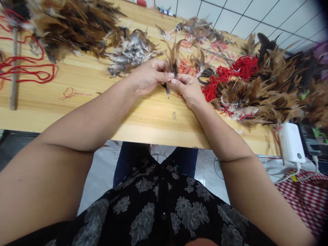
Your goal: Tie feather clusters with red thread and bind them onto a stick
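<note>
A small bunch of brown feathers (174,56) stands up between my hands, its quill ends pointing down toward the table. My left hand (155,75) is closed on it, thumb and fingers pinching near its base. From the other side my right hand (188,89) pinches at the same spot, thumb and index close to the left thumb; whether it grips the feathers or a thread is too small to tell. Left of my hands lies a heap of grey and white feathers (135,49). Just right of them are black-handled scissors (204,77), partly covered, and red yarn (211,88).
Large brown feather bundles lie at the left (74,27) and right (266,92) of the wooden table (164,126). A stick (14,68) with loose red cord (33,70) is far left. A white charger (292,142) with cables sits at the right edge. A tiled wall (238,17) stands behind.
</note>
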### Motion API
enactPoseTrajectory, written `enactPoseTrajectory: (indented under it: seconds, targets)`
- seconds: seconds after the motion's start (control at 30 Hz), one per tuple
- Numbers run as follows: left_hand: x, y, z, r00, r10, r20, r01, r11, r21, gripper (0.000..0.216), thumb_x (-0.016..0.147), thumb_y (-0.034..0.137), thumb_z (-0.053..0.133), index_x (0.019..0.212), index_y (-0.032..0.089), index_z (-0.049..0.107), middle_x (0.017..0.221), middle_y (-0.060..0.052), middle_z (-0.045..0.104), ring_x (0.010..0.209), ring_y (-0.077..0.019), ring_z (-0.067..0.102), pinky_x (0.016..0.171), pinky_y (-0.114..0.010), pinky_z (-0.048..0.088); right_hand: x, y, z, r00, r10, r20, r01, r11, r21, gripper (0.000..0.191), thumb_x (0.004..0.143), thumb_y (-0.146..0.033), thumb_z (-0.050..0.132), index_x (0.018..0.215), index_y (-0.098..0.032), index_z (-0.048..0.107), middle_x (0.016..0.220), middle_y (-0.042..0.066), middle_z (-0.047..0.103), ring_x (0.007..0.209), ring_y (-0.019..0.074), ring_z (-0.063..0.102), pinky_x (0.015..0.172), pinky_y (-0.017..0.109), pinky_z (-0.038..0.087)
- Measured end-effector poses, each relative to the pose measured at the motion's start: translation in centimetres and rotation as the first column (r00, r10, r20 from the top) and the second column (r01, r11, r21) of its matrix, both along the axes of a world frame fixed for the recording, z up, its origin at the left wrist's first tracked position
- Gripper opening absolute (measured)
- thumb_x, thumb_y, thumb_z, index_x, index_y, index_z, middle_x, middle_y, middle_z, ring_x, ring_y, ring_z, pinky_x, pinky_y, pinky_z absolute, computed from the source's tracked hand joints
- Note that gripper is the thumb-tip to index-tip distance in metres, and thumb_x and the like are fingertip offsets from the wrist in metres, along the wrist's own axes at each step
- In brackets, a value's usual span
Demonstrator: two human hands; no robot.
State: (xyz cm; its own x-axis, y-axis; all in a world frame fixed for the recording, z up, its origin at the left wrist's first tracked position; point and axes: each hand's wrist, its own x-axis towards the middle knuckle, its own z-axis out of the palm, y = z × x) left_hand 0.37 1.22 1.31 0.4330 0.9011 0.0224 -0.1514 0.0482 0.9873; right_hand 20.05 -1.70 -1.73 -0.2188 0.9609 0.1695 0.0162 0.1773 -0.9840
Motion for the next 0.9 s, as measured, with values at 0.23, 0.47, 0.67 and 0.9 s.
enactPoseTrajectory:
  seconds: [0.23, 0.47, 0.67, 0.9]
  targets:
    - [-0.7, -1.1, 3.8, 0.929, 0.199, -0.312, -0.165, 0.977, 0.134, 0.038, 0.110, -0.002, 0.078, 0.081, 0.018, 0.064, 0.072, 0.003, 0.058, 0.072, -0.0131, 0.050, 0.083, -0.029, 0.046, 0.2, 0.7, -0.3, 0.991, -0.107, 0.082, 0.102, 0.992, 0.069, 0.049, 0.105, -0.062, 0.083, 0.089, -0.021, 0.062, 0.088, -0.001, 0.062, 0.099, 0.0166, 0.069, 0.097, 0.036, 0.064]
    - [-1.1, -1.7, 2.6, 0.518, 0.162, -0.840, 0.188, 0.936, 0.296, 0.043, 0.087, 0.027, 0.101, 0.064, 0.022, 0.065, 0.065, -0.003, 0.057, 0.102, -0.0348, 0.074, 0.095, -0.036, 0.050, 1.6, 2.6, -1.9, 0.959, -0.221, 0.180, 0.191, 0.967, 0.169, 0.046, 0.113, -0.061, 0.071, 0.092, -0.021, 0.062, 0.085, -0.003, 0.051, 0.085, 0.0124, 0.057, 0.093, 0.032, 0.060]
    - [0.6, -3.9, 4.1, 0.297, 0.241, -0.924, 0.270, 0.907, 0.323, 0.017, 0.088, 0.019, 0.087, 0.077, 0.019, 0.074, 0.087, -0.013, 0.076, 0.121, -0.0457, 0.078, 0.105, -0.044, 0.057, 1.3, 2.5, -2.6, 0.942, -0.256, 0.216, 0.221, 0.960, 0.174, 0.044, 0.114, -0.058, 0.071, 0.090, -0.022, 0.062, 0.082, -0.004, 0.049, 0.077, 0.0121, 0.048, 0.084, 0.030, 0.056]
    - [-0.2, -2.9, 5.6, 0.263, 0.251, -0.932, 0.181, 0.936, 0.303, 0.026, 0.086, 0.004, 0.077, 0.070, 0.019, 0.064, 0.076, -0.009, 0.067, 0.126, -0.0459, 0.076, 0.115, -0.046, 0.053, 0.8, 1.6, -2.0, 0.937, -0.283, 0.206, 0.264, 0.958, 0.112, 0.042, 0.112, -0.054, 0.076, 0.087, -0.023, 0.062, 0.078, -0.004, 0.050, 0.074, 0.0137, 0.045, 0.078, 0.030, 0.050]
